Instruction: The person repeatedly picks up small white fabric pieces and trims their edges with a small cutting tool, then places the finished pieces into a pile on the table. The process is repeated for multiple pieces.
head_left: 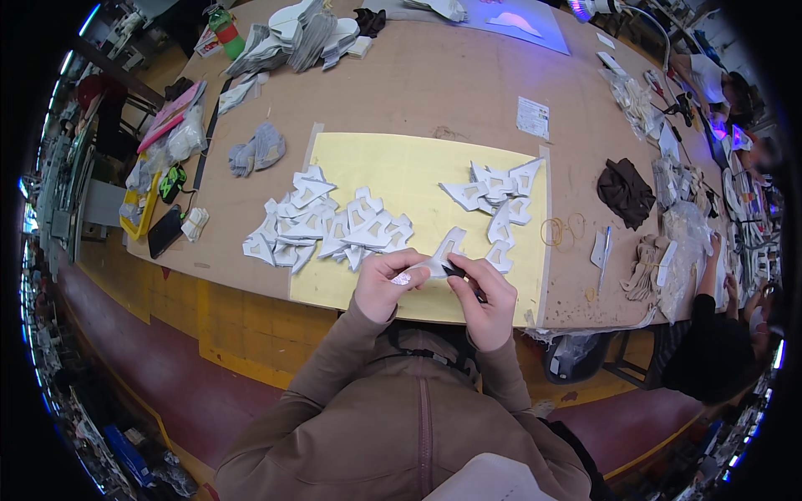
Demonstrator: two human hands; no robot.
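Note:
Close to the near edge of a yellow sheet, my left hand pinches a white flat piece with a cut-out opening. My right hand grips a small black tool against that piece's lower end; fingers cover most of the tool, so its kind is unclear. Left of my hands, similar white pieces lie in an overlapping heap and a second heap beside it. A smaller group of such pieces rests farther right on the sheet.
Stacked grey-white pieces and a green bottle stand far left. Grey gloves and a phone lie left. Dark cloth, rubber bands and beige gloves are right. Another person sits at right.

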